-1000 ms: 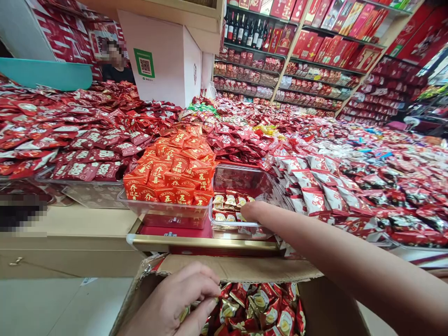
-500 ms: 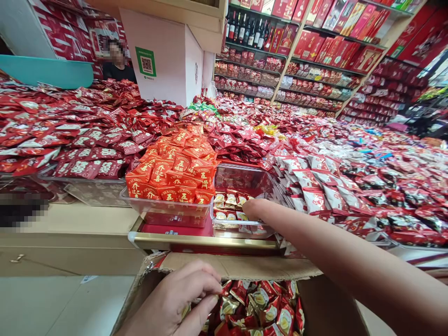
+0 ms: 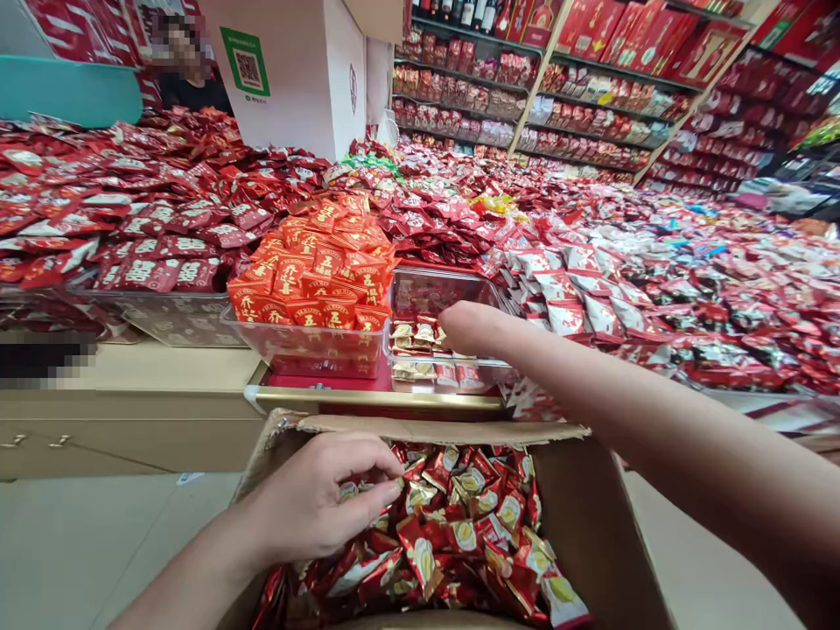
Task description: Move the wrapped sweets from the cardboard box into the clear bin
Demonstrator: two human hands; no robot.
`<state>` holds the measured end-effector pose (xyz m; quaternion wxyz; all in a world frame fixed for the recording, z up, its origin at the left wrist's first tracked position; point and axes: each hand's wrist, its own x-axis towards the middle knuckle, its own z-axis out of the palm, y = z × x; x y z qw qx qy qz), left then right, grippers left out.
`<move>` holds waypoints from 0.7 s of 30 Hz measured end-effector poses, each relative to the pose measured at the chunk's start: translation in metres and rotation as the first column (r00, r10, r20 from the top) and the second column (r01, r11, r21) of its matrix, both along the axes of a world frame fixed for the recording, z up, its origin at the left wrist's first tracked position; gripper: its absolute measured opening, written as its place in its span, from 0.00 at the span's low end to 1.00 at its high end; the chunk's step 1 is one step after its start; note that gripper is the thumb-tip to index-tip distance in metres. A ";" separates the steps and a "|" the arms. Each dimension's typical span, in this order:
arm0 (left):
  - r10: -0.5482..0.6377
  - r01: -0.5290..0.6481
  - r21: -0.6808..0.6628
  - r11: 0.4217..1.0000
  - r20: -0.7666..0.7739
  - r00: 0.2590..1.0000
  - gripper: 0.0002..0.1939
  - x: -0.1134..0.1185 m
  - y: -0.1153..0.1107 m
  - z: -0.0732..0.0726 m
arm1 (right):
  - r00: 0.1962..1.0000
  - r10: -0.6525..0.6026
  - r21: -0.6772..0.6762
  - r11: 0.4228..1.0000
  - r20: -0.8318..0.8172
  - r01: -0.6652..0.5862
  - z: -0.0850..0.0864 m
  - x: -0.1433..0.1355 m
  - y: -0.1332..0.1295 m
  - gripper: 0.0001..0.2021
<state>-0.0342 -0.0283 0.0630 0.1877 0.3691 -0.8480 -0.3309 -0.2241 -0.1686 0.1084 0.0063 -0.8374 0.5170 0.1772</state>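
Shop desk (image 3: 381,400), heaped red sweets. Cardboard box (image 3: 577,490) at 6 o'clock: foil candy packets (image 3: 472,516), light, crinkly, slippery; pinch edges. Left hand (image 3: 321,499) pinching packets. Right hand (image 3: 476,328) over clear tray (image 3: 426,293); grip hidden.

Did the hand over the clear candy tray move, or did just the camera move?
Cannot tell for sure. The right hand hangs over the clear tray's front part just as before; both slid up the picture together, so mostly the camera tilted.
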 end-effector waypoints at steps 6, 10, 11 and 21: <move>-0.024 -0.017 0.124 0.992 0.317 0.948 0.13 0.002 -0.013 -0.027 | 0.920 0.177 0.123 0.965 0.349 -0.233 0.040 -0.040 0.103 0.09; -0.054 -0.050 0.200 0.979 0.483 0.874 0.18 0.010 -0.024 -0.053 | 0.935 0.030 0.432 0.881 0.354 -0.192 0.007 -0.079 0.148 0.10; -0.060 -0.054 0.212 0.976 0.498 0.865 0.18 0.010 -0.026 -0.057 | 0.958 -0.006 0.456 0.880 0.286 -0.130 -0.008 -0.087 0.153 0.10; -0.166 -0.075 0.352 0.933 0.607 0.777 0.26 -0.006 -0.012 -0.062 | 0.972 -0.176 0.360 0.926 0.156 0.110 -0.119 -0.122 0.159 0.28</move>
